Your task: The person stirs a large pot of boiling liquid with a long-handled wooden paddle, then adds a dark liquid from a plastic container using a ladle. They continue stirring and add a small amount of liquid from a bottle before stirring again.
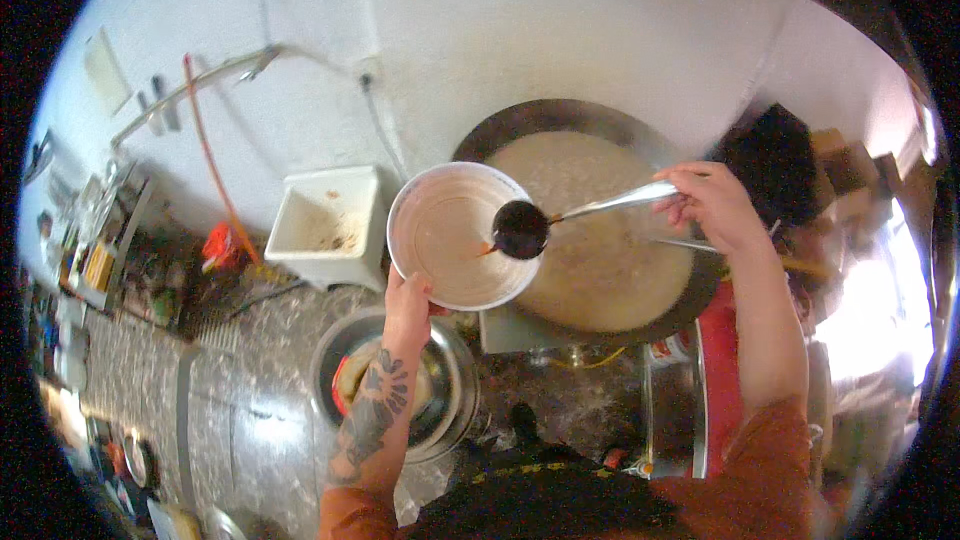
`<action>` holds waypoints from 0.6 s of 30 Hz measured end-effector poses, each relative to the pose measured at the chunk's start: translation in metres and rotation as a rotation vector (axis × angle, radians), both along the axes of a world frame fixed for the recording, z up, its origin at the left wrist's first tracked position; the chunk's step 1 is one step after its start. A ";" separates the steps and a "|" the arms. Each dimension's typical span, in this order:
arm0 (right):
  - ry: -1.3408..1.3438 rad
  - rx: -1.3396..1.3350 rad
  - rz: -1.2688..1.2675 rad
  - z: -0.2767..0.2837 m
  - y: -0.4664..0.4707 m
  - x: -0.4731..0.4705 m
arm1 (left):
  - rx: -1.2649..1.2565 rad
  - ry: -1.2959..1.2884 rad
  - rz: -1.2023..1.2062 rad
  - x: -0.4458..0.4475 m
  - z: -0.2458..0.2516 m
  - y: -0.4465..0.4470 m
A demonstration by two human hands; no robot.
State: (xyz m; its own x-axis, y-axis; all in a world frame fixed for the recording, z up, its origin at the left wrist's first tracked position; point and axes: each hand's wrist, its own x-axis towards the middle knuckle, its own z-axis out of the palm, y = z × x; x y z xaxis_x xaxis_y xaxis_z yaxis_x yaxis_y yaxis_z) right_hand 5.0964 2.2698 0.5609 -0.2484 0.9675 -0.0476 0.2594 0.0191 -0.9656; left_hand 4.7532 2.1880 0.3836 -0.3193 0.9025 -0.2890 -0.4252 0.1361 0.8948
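Note:
My left hand (411, 292) grips the lower left rim of a round white tub (442, 240) with some pale brownish residue or liquid inside. In my right hand (709, 199) is the metal handle of a ladle (521, 229), whose bowl is full of dark brown liquid and hovers over the tub's right side. A brown streak shows at the ladle's left edge, over the tub. Behind and to the right stands a very large pan (551, 114) of cloudy, pale liquid (600, 270), partly covered by the tub and ladle.
A steel bowl (457, 420) with a red-edged item stands on the floor under my left forearm. At left are a stained white basin (367, 187), a red bag (223, 246) and an orange hose (206, 150). A red panel (718, 375) stands below my right forearm; the wall rises behind the pan.

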 end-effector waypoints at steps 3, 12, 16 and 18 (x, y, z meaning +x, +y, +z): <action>-0.068 0.150 -0.170 0.005 0.002 0.066 | 0.029 0.001 -0.027 0.032 -0.003 0.038; -1.002 0.722 -0.028 -0.147 0.032 0.124 | 0.022 -0.026 0.116 0.048 -0.018 0.042; -1.093 0.980 -0.005 -0.181 0.052 0.122 | 0.012 0.010 0.212 0.040 -0.005 0.018; -1.090 1.101 -0.063 -0.183 0.065 0.123 | 0.018 0.008 0.297 0.037 -0.008 0.009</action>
